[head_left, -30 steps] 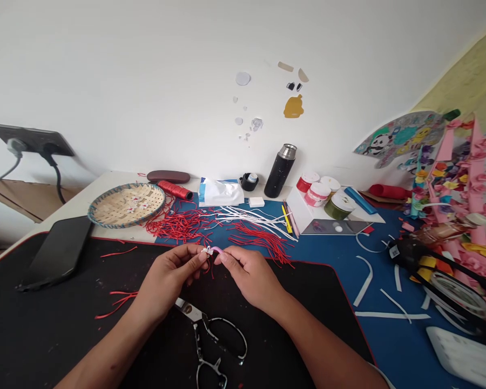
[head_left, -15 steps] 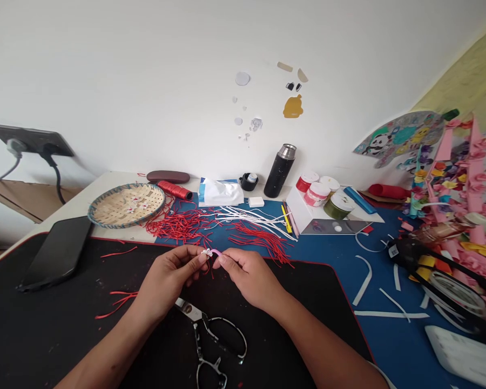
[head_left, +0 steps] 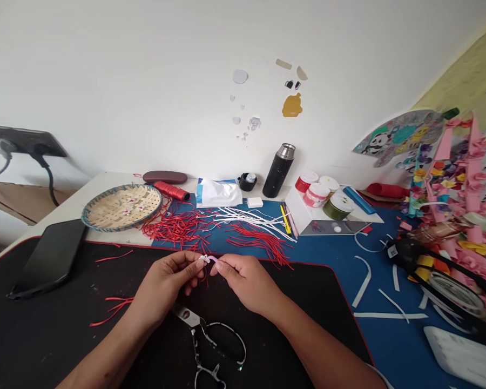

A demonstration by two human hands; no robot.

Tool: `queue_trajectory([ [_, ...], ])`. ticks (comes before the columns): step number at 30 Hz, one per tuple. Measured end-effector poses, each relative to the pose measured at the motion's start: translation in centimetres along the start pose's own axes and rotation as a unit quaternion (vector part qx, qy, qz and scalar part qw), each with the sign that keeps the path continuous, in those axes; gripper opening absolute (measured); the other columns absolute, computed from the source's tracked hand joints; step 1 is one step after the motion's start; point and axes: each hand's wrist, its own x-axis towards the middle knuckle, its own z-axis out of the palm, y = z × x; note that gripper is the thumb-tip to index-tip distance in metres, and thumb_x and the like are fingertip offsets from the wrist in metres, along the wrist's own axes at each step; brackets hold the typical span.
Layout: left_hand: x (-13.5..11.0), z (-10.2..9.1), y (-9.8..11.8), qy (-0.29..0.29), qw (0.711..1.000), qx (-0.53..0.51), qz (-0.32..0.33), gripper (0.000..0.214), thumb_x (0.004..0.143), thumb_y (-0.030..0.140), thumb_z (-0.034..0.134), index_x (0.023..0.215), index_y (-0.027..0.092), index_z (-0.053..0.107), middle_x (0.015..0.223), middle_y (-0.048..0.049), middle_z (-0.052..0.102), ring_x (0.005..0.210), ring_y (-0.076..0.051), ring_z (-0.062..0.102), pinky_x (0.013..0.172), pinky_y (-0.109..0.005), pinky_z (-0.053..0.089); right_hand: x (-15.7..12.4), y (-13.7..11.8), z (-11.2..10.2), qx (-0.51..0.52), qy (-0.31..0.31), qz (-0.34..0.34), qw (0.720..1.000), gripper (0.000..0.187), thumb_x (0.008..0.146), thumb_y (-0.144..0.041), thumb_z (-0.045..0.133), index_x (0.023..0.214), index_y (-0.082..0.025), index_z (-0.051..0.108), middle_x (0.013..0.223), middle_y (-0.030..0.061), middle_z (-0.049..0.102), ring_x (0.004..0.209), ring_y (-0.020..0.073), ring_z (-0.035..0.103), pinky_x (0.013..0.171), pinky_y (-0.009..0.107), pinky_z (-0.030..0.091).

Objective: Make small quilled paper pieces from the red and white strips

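Observation:
My left hand (head_left: 168, 281) and my right hand (head_left: 245, 281) meet above the black mat (head_left: 44, 335), fingertips pinched together on a small white and pink paper piece (head_left: 208, 259) with thin red strips hanging under it. Both hands are closed on it. Scissors (head_left: 210, 340) lie on the mat just below my hands. Piles of red paper strips (head_left: 178, 227) and white paper strips (head_left: 251, 217) lie on the blue mat (head_left: 332, 259) behind my hands.
A woven basket (head_left: 121, 206) with small flowers, a red thread spool (head_left: 172, 191) and a dark phone (head_left: 48, 258) sit at left. A black flask (head_left: 279, 170), tape rolls (head_left: 322, 193) and a tissue pack (head_left: 219, 192) stand at the back. Colourful paper crafts (head_left: 457, 178) crowd the right.
My hands stay pinched on the small piece and have shifted slightly lower and left in view as the camera moved a little right. Nothing else moved.

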Motion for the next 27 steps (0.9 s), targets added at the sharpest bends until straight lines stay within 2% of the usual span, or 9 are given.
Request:
queue_trajectory([
  [9, 0.08, -0.25, 0.12, -0.008, 0.999, 0.007, -0.04, 0.044, 0.071, 0.059, 0.089, 0.076, 0.017, 0.079, 0.067, -0.0024, 0.066, 0.055, -0.012, 0.054, 0.044, -0.019, 0.043, 0.09, 0.43, 0.19, 0.049, -0.035, 0.043, 0.997, 0.032, 0.105, -0.039, 0.054, 0.095, -0.019, 0.077, 0.061, -0.0056, 0.043, 0.057, 0.0105, 0.039, 0.06, 0.025, 0.03],
  [18, 0.11, -0.76, -0.34, -0.023, 0.997, 0.028, -0.066, 0.039, 0.077, 0.057, 0.085, 0.08, 0.018, 0.081, 0.07, -0.0039, 0.068, 0.057, -0.014, 0.056, 0.046, -0.02, 0.045, 0.25, 0.16, -0.36, 0.09, -0.078, 0.079, 0.99, 0.036, 0.107, -0.042, 0.052, 0.096, -0.019, 0.077, 0.062, -0.0053, 0.044, 0.057, 0.0102, 0.039, 0.059, 0.025, 0.028],
  [27, -0.04, -0.22, 0.45, 0.007, 0.992, 0.097, -0.079, 0.047, 0.069, 0.066, 0.084, 0.077, 0.02, 0.083, 0.065, -0.005, 0.068, 0.052, -0.016, 0.055, 0.044, -0.024, 0.045, 0.41, 0.23, -0.68, 0.078, -0.098, 0.102, 0.987, 0.032, 0.106, -0.036, 0.052, 0.096, -0.021, 0.079, 0.059, -0.0054, 0.042, 0.056, 0.0114, 0.039, 0.06, 0.026, 0.031],
])
